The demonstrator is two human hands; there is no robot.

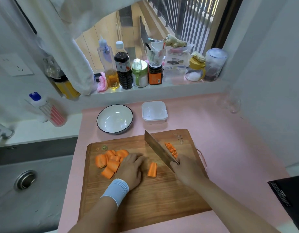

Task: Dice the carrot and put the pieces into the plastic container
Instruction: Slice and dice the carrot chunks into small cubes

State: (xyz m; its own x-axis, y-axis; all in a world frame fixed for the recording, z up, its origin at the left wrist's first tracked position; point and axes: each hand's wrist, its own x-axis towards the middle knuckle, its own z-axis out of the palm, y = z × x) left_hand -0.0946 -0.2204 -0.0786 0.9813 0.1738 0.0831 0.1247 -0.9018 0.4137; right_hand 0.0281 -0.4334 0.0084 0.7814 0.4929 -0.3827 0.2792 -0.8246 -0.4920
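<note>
Your left hand lies palm-down over orange carrot chunks on the cutting board, grip unclear; your right hand grips the cleaver, small dice beside its blade. You can't read the bottle labels.

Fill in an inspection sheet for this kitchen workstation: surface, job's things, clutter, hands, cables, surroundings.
Surface: wooden cutting board on a pink counter.
Job's things: carrot chunks piled at the board's left; one carrot piece lying alone mid-board; diced carrot just right of the cleaver blade; plastic container empty, behind the board.
Clutter: empty bowl left of the container; black object at the counter's right edge.
Hands: left hand rests palm-down by the chunks; right hand grips the cleaver.
Cables: nothing seen.
Surroundings: sink to the left; bottles and jars on the windowsill; wall socket at upper left.
</note>
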